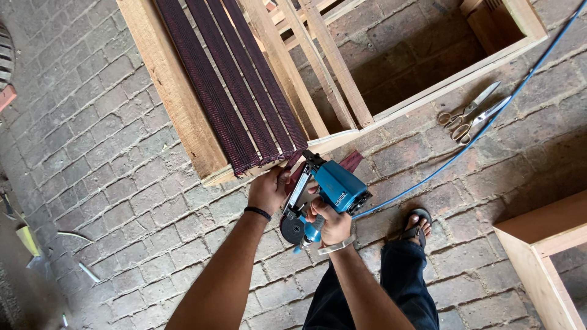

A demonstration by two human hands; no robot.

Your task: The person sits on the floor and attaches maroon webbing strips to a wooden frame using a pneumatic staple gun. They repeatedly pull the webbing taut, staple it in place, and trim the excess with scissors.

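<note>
L hand (267,190) pinching webbing (232,85) at frame (177,98) edge | R hand (330,223) gripping stapler (333,186) | brick floor (104,183) open left

Brick floor (122,201) under me, grey-brown pavers. Wooden frame (183,116) rests on it, far centre. Scissors (471,116) lie flat far right, touching the blue hose (465,150) that runs across the bricks. Second wood frame (544,256) sits near right. My sandalled foot (417,226) stands near centre. Scraps (27,238) lie at left edge.
</note>
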